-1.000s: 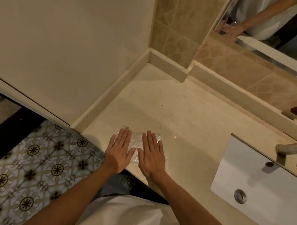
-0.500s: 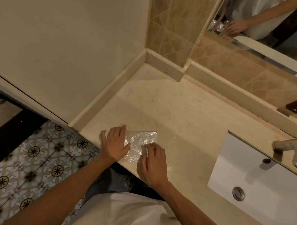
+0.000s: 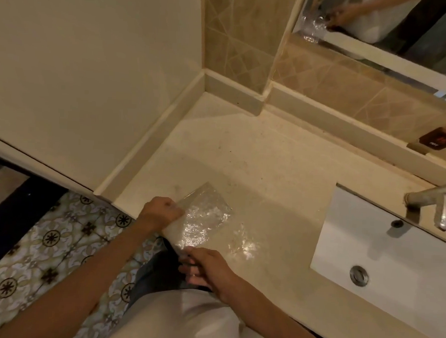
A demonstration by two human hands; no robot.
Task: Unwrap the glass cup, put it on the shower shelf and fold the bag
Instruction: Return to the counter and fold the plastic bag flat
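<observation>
A clear, crinkled plastic bag (image 3: 204, 216) is held flat and lifted a little over the front edge of the beige countertop (image 3: 255, 170). My left hand (image 3: 161, 212) pinches its left edge. My right hand (image 3: 205, 267) grips its near corner at the counter's front edge. The bag is tilted, with its far corner pointing away from me. No glass cup and no shower shelf are in view.
A white sink basin (image 3: 382, 252) with a metal drain (image 3: 358, 275) lies to the right, under a metal tap (image 3: 437, 206). A mirror (image 3: 391, 30) at the top right reflects the hands and bag. A small dark sign (image 3: 439, 140) stands by the back wall. Patterned floor tiles (image 3: 47, 238) are at the lower left.
Both hands lay flat on the bag pressing it to the counter. They have since taken its edges and lifted and turned it towards the counter's front edge.
</observation>
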